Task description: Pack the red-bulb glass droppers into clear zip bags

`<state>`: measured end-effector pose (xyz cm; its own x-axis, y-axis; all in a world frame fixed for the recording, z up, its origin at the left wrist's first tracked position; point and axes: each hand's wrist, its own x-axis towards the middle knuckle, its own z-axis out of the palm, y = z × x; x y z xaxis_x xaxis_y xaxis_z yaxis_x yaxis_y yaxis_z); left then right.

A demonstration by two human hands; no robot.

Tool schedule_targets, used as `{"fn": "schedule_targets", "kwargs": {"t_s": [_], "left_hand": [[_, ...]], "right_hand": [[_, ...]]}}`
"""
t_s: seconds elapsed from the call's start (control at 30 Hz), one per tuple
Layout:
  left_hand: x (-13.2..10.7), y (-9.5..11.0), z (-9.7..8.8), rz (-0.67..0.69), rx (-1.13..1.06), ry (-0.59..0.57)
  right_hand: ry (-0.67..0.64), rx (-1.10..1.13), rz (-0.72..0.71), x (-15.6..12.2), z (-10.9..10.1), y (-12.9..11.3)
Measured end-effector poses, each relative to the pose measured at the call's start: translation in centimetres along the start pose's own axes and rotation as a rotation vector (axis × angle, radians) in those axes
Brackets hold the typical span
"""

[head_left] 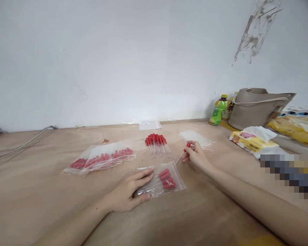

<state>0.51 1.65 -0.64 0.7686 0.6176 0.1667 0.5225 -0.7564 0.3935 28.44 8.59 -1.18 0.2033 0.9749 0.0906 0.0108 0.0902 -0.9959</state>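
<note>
My left hand [130, 191] lies with its fingers stretched out over the left end of a clear zip bag [180, 181]. Inside that bag are several red-bulbed droppers [166, 178], their bulbs toward the right. Just above the bag's right corner, my right hand [193, 153] pinches one dropper [188, 146] by its red bulb, the thin clear tube slanting down left to near the bag's edge. Beyond the bag, a fan-shaped pile of loose droppers [156, 139] lies with red bulbs away from me.
On the left, filled zip bags [100, 159] overlap in a pile. Flat bags lie right [195, 137] and at the back [149, 125]. Further right are a green bottle [217, 111], a beige handbag [251, 107] and a yellow tissue pack [254, 141]. A grey cable [25, 145] runs along the left.
</note>
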Motion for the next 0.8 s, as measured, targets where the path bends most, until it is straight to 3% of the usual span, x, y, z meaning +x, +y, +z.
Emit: {"fn": "schedule_targets", "kwargs": {"t_s": [0.33, 0.53, 0.8], "left_hand": [[0.0, 0.0, -0.2, -0.003, 0.044, -0.024], [0.0, 0.0, -0.1, 0.010, 0.046, -0.019], [0.0, 0.1, 0.0, 0.001, 0.053, -0.022]], "right_hand": [[0.126, 0.062, -0.098, -0.5, -2.0, -0.1], [0.022, 0.285, 0.109, -2.4, -0.1, 0.4], [-0.140, 0.348, 0.193, -3.8, 0.5, 0.1]]}}
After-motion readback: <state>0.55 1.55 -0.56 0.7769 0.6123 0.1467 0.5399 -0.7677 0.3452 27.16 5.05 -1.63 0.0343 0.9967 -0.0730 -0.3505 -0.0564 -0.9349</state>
